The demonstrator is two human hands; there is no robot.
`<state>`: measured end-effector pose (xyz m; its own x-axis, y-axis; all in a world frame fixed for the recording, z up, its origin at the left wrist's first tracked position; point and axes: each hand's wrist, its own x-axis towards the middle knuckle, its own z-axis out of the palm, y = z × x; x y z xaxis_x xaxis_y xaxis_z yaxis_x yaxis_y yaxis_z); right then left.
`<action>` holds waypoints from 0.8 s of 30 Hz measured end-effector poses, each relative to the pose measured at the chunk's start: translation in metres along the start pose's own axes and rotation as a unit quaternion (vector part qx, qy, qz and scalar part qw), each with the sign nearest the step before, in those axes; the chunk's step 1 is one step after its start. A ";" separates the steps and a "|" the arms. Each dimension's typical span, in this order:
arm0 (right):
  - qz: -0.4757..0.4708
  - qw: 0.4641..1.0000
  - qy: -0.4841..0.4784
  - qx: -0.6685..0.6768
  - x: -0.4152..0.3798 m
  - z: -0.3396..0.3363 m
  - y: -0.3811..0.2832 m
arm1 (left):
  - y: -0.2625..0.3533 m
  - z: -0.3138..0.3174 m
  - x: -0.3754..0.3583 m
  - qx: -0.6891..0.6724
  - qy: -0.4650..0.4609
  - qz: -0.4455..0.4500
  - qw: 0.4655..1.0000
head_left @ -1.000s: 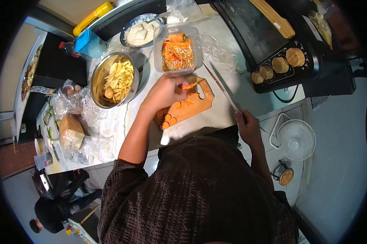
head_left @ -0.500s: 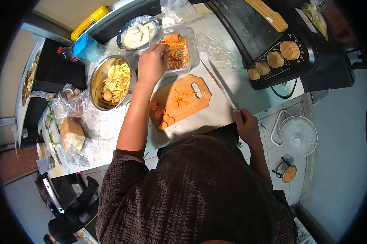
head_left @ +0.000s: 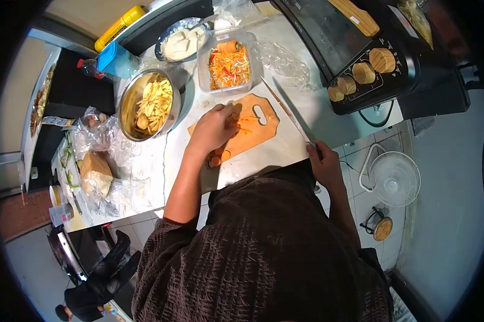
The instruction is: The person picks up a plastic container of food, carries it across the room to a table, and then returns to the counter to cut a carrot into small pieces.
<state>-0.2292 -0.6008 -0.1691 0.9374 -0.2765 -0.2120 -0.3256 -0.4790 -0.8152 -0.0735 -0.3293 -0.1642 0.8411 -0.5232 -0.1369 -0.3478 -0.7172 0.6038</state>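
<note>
My left hand is over the orange cutting board, its fingers curled down at thin carrot strips; what lies between the fingertips is hidden. Round carrot slices show beside the wrist, near the board's lower edge. My right hand is closed around the handle of a long knife, whose blade points up and left, just right of the board. Beyond the board sits a clear plastic container holding shredded carrot and other strips, with a carrot piece on top.
A steel bowl of cut yellow pieces stands left, a blue-rimmed bowl of white stuff behind. Plastic bags and a wrapped block lie far left. A black oven stands right. Another person is at the lower left.
My left hand has moved from the plastic container down to the carrot strips on the board, uncovering the container's contents. My right hand and the knife have hardly moved.
</note>
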 end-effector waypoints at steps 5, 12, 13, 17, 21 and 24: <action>0.011 1.000 0.001 -0.010 -0.003 0.001 0.001 | -0.003 0.006 0.004 -0.032 0.006 -0.012 0.999; 0.022 0.999 -0.014 -0.019 -0.005 -0.003 -0.006 | -0.005 0.009 0.009 -0.009 0.007 0.034 0.999; 0.021 1.000 -0.012 -0.020 -0.003 -0.003 -0.005 | -0.006 0.011 0.010 -0.010 0.008 0.035 0.999; 0.020 0.999 -0.023 -0.030 -0.001 -0.004 -0.005 | -0.003 0.011 0.011 -0.004 0.020 0.031 0.999; 0.010 1.000 -0.017 -0.023 0.000 -0.001 -0.001 | -0.001 0.011 0.015 0.052 0.027 0.054 0.997; -0.009 1.000 -0.007 -0.014 0.002 0.000 0.003 | -0.003 0.010 0.019 0.030 0.003 0.050 0.998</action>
<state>-0.2284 -0.6024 -0.1716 0.9445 -0.2568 -0.2047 -0.3119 -0.5066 -0.8038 -0.0609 -0.3419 -0.1764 0.8037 -0.5905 -0.0732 -0.4542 -0.6884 0.5654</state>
